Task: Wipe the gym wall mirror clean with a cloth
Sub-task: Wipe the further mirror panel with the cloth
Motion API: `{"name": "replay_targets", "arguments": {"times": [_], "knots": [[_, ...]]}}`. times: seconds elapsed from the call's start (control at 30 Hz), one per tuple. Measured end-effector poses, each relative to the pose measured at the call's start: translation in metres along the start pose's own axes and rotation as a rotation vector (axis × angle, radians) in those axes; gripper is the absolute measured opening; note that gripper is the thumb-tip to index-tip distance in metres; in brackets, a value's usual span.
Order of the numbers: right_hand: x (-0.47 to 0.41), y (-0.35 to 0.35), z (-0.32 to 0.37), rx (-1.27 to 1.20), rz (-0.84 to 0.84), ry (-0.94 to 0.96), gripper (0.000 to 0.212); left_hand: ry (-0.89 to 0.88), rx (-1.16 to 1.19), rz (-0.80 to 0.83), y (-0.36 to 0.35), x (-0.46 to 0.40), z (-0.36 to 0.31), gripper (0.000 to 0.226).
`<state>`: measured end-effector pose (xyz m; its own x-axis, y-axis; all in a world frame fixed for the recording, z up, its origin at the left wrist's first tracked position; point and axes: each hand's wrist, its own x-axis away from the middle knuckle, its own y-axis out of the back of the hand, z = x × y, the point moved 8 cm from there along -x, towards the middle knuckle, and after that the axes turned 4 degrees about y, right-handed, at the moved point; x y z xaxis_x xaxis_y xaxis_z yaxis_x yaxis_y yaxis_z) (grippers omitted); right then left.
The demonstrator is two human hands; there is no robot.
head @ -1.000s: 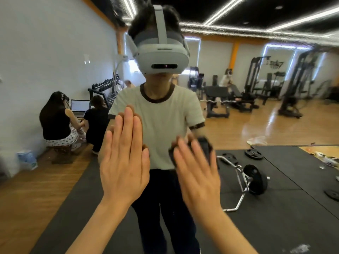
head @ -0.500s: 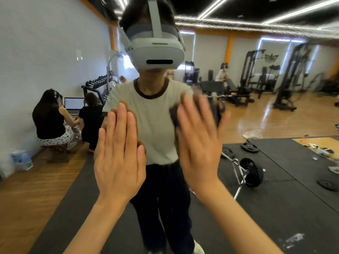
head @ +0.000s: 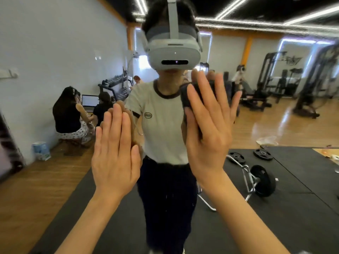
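Head view, close up first: left hand (head: pixel 114 158) flat on the mirror (head: pixel 55 52), fingers straight and together, holding nothing. Right hand (head: pixel 209 129) also flat and spread wide, pressing a dark cloth (head: pixel 187 97) against the glass, up near the shoulder of the person seen in it. Cloth mostly hidden under the palm, only a dark edge peeking out by the fingers.

Looks like the middle of the wiping, not the end. Small white specks low on the glass, below the hands (head: pixel 166 200), so probably more to rub there. Hard to say how much is clean already; most of the glass looks clear, no big smears to spot.

Farther off, all seen in the glass: black floor mat (head: pixel 275 217), a bar with round weight plates (head: pixel 262 180), wooden floor (head: pixel 27 189). Then two people sitting by a laptop (head: pixel 89 100) at the white wall, a rack of dumbbells (head: pixel 115 85), big gym machines (head: pixel 275 79) at the back, and bright strip lights (head: pixel 238 2) on the black ceiling.
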<state>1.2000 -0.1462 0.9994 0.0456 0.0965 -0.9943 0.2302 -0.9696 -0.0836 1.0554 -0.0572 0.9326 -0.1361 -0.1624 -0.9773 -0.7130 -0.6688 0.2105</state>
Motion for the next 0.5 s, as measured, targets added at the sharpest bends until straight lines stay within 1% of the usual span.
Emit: {"name": "replay_targets", "arguments": {"times": [0.03,0.07,0.1,0.2,0.27,0.33,0.37,0.4,0.5], "knots": [[-0.009,-0.001,-0.002,-0.008,-0.027,-0.021,0.038,0.004,-0.006,0.000,0.000,0.000,0.000,0.061],[-0.004,-0.003,0.001,0.005,-0.009,-0.006,0.037,0.007,-0.011,0.002,0.000,0.000,0.000,0.062],[0.017,-0.004,0.007,0.027,0.044,0.037,0.036,0.009,-0.013,0.006,0.000,0.000,0.000,0.065],[0.121,0.002,0.019,0.113,0.331,0.212,0.037,0.020,-0.019,0.005,0.001,0.000,0.001,0.065],[0.161,0.012,0.017,0.135,0.456,0.261,0.040,0.045,-0.026,0.004,0.001,-0.002,0.001,0.062],[0.148,0.012,0.017,0.130,0.461,0.298,0.041,0.055,-0.039,0.005,0.001,-0.002,0.001,0.060],[0.125,0.008,0.020,0.127,0.424,0.301,0.041,0.054,-0.041,0.008,0.000,-0.001,0.001,0.059],[0.095,0.002,0.022,0.128,0.371,0.277,0.042,0.055,-0.039,0.015,0.000,-0.001,0.000,0.059],[0.019,-0.019,0.022,0.128,0.234,0.109,0.049,0.067,-0.008,0.034,0.001,-0.001,0.000,0.059]]}}
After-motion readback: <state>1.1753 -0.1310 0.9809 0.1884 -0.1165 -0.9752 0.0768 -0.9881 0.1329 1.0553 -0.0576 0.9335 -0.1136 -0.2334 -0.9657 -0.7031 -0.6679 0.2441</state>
